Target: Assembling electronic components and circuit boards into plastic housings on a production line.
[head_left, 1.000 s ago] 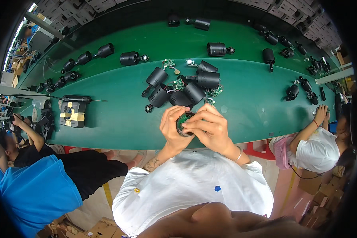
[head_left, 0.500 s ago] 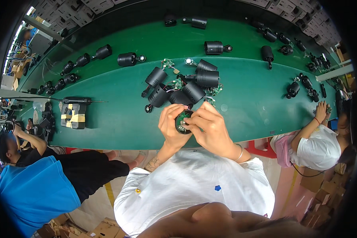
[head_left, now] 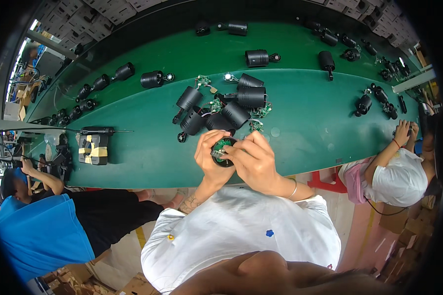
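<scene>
My left hand (head_left: 207, 156) is wrapped round a black cylindrical housing (head_left: 228, 164), its open end turned up toward me. Inside the opening sits a green circuit board (head_left: 223, 143). My right hand (head_left: 257, 160) is closed, thumb and fingers pinched at the board by the right side of the rim; the fingertips partly cover it. Just beyond my hands lies a pile of black cylindrical housings (head_left: 235, 114), with loose green circuit boards (head_left: 215, 105) and wires among them.
A black box (head_left: 93, 147) with yellowish tape stands at left, an electric screwdriver (head_left: 101, 131) on top. More black housings (head_left: 257, 58) are spread along the far strip of the green table (head_left: 157, 147). Co-workers sit left (head_left: 44, 231) and right (head_left: 398, 172).
The view has shifted slightly. My right fingers have moved a little at the opening, and the board shows at a different angle. My left hand keeps hold of the housing.
</scene>
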{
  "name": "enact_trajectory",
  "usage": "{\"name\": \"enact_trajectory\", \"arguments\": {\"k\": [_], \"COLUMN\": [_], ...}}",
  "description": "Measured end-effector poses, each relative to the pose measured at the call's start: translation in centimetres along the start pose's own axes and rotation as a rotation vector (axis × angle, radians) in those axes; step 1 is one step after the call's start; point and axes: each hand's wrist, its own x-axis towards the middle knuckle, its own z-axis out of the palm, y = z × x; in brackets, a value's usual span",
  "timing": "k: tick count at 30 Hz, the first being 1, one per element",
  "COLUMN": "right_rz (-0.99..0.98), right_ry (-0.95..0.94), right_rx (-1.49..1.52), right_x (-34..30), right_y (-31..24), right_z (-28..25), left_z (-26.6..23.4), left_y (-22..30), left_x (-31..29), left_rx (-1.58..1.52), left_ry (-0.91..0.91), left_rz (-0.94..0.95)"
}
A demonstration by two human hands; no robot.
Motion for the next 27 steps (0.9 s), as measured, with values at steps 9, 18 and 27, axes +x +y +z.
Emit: {"name": "enact_trajectory", "arguments": {"k": [9,18,27], "right_rz": [0.306,0.377,0.475], "right_ry": [0.004,-0.158,-0.166], "right_rx": [0.155,0.407,0.499], "right_x": [1.9,1.2,1.0], "right_y": [0.2,1.6,1.7], "right_z": [-2.2,-2.8,-2.6], "left_z": [0.9,0.6,0.7], "left_y": [1.6,2.2,2.0], "left_x": [0.5,0.2,0.0], "left_rx": [0.137,0.160,0.162], "left_ry": [0.063,-0.087,-0.117], "left_rz": [0.062,-0.019,-0.032]}}
